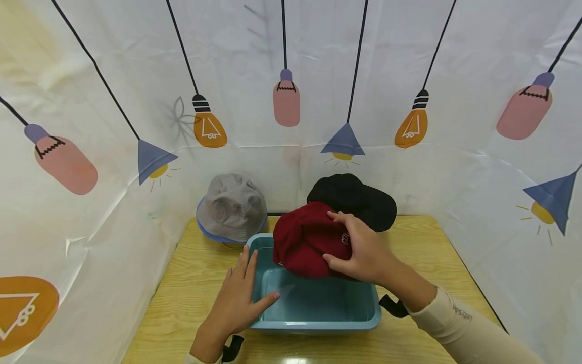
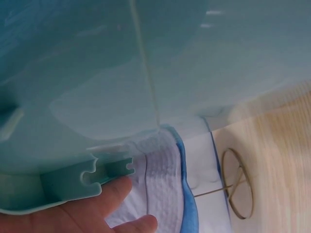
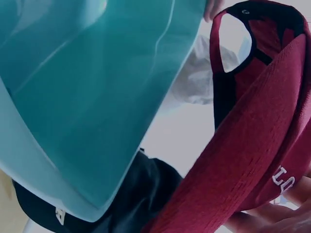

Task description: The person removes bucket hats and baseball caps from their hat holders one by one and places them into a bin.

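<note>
One-handed, gripped a deep-red cap (image 1: 302, 240) over the rear of a blue-green basin (image 1: 313, 326), clamped the soft fabric between thumb and fingers of the right hand (image 1: 368, 255). Rested the left hand (image 1: 238, 301) against the basin's left rim with nearly straight fingers and the thumb held well apart. Showed pale lettering on the cap beside the right fingertips and, in the right wrist view, dark trim beside a rounded, strap-edged opening.

Creased white walls (image 1: 409, 50), printed with pink lamps (image 1: 286, 103), orange bulbs (image 1: 210, 132) and blue lampshades (image 1: 342, 137) on black cords, surround a yellowish wood-grain table (image 1: 418, 242) in my remote head-camera feed, a bright glint (image 1: 294, 361) on its near part.
</note>
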Tool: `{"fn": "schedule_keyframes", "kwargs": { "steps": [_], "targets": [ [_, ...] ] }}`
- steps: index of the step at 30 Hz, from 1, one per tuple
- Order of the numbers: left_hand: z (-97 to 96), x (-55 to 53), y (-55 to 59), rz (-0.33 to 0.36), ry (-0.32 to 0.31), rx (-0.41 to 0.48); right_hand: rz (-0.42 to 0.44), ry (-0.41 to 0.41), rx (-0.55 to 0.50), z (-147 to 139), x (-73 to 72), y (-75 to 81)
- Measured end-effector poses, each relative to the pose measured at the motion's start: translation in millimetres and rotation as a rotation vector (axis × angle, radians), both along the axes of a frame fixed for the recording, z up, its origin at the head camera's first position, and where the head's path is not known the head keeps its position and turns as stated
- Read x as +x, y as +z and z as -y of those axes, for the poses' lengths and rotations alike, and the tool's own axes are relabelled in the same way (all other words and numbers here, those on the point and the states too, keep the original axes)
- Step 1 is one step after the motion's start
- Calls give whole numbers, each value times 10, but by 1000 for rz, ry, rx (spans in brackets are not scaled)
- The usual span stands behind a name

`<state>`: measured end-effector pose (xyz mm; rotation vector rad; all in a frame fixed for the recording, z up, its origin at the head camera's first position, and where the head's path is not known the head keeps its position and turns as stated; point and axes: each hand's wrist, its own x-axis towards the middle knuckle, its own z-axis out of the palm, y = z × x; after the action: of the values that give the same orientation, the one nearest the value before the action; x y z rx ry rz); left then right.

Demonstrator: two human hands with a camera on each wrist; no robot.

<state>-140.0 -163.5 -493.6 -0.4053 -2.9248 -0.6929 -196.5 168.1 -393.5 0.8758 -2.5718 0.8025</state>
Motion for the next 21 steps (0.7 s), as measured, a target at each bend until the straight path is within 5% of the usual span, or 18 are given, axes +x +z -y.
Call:
{"fn": "schedule_keyframes", "kwargs": {
  "steps": [21],
  "targets": [
    [5, 12, -8, -12, -2, 52, 177, 126, 141, 178, 97, -110]
  ]
}}
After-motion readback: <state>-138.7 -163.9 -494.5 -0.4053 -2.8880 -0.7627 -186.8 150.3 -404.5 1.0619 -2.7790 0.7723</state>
